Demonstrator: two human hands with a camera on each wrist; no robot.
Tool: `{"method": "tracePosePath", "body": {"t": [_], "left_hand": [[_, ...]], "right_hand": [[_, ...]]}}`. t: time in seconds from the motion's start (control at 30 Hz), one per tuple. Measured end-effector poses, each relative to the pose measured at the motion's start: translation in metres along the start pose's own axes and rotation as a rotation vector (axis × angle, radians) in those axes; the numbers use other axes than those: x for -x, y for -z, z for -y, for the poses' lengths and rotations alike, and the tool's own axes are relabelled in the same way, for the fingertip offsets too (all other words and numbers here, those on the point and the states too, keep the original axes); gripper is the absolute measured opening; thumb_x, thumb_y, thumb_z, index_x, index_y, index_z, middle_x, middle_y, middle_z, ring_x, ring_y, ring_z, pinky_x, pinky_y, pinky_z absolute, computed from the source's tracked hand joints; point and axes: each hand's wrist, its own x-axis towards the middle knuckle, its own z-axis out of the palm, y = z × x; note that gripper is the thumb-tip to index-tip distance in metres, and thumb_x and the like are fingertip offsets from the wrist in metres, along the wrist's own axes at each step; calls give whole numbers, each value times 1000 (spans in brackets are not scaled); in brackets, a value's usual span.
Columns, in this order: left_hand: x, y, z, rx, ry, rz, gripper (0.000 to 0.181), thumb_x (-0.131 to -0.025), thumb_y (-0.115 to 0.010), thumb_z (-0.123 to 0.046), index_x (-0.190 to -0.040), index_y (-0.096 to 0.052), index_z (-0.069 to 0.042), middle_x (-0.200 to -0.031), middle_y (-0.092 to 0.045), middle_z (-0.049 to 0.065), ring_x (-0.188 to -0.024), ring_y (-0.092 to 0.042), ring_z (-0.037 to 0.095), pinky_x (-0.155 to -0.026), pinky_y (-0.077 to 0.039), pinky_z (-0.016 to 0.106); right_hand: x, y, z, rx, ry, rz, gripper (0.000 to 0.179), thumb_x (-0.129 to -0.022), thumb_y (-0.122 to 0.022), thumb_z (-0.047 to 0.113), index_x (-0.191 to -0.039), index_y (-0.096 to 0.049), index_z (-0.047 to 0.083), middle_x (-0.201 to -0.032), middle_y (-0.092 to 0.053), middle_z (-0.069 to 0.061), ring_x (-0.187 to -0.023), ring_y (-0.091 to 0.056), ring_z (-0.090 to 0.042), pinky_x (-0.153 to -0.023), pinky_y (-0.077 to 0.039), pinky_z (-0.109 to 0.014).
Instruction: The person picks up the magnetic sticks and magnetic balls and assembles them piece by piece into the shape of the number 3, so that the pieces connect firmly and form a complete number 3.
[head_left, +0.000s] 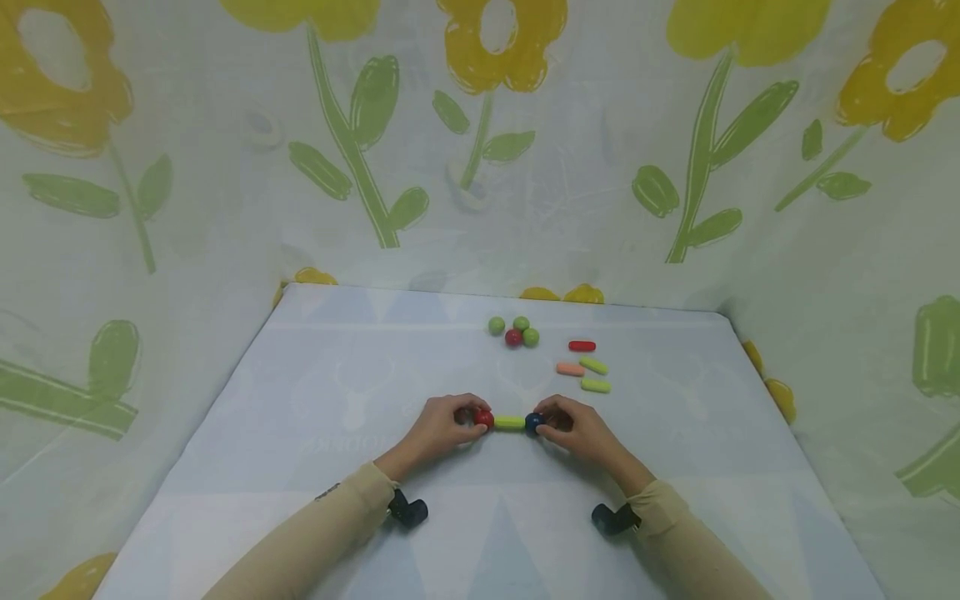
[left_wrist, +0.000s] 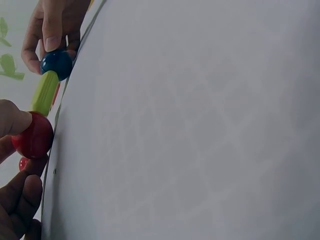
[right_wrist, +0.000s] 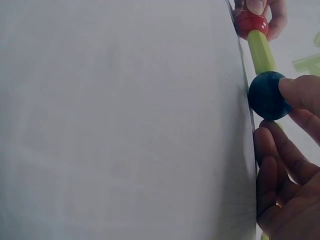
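Observation:
Between the hands a yellow-green rod [head_left: 509, 422] links a red ball [head_left: 484, 418] at its left end and a dark blue ball [head_left: 533, 423] at its right. My left hand [head_left: 438, 429] pinches the red ball between thumb and fingers. On the other side, my right hand [head_left: 588, 429] pinches the blue ball the same way. In the left wrist view the rod [left_wrist: 45, 93] runs from the red ball [left_wrist: 35, 136] up to the blue one [left_wrist: 57, 64]. The right wrist view has the blue ball [right_wrist: 269, 96] under the right thumb.
Farther back on the white table [head_left: 360, 358] sit several green balls [head_left: 497, 326] around one red ball [head_left: 513, 337]. To their right lie a red rod [head_left: 582, 346], a pink rod [head_left: 570, 369] and two yellow-green rods [head_left: 596, 386]. Flower-printed cloth [head_left: 570, 167] surrounds the table.

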Motion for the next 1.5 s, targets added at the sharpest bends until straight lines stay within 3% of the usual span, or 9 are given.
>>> {"method": "tracePosePath", "body": {"t": [0.33, 0.63, 0.93, 1.17, 1.33, 1.5], "left_hand": [[1, 0, -1, 6, 11, -2, 26, -88, -79, -21, -113, -73, -23, -87, -64, -13, -79, -54, 10, -70, -45, 25], [1, 1, -1, 7, -25, -15, 24, -88, -79, -20, -112, -74, -21, -87, -65, -12, -78, -54, 9, -69, -44, 25], [1, -1, 0, -51, -76, -32, 30, -88, -79, -22, -117, -72, -18, -91, -65, -12, -82, -54, 9, -73, -44, 27], [0, -3, -1, -72, -71, -44, 41, -87, -80, -32, -124, -70, -17, -108, -67, -6, -95, -56, 12, -84, -46, 33], [-7, -11, -8, -68, -68, -44, 43, -86, -81, -32, -124, -70, -16, -115, -69, -2, -102, -57, 15, -89, -47, 37], [-14, -20, -22, -124, -117, -22, 42, -87, -82, -34, -123, -71, -16, -111, -71, -3, -96, -57, 13, -86, -48, 34]], "right_hand": [[1, 0, -1, -18, 24, 2, 26, -92, -77, 19, -116, -68, 15, -102, -68, 4, -88, -61, -14, -77, -52, -24], [1, 1, 0, -20, 13, -2, 26, -92, -77, 18, -116, -68, 14, -103, -68, 4, -89, -61, -13, -78, -51, -24], [1, 0, -3, -23, 29, -4, 26, -92, -77, 18, -116, -68, 14, -104, -68, 4, -89, -61, -13, -80, -52, -24], [1, 0, -4, -14, 24, -7, 26, -92, -77, 18, -116, -68, 14, -103, -68, 4, -88, -60, -13, -80, -51, -24], [1, 1, -3, -18, 13, -6, 26, -92, -77, 19, -116, -68, 14, -104, -68, 4, -89, -60, -13, -81, -52, -24], [3, 2, -3, -24, 36, -6, 26, -93, -76, 18, -117, -68, 14, -104, -68, 3, -89, -61, -13, -82, -52, -23]]}}
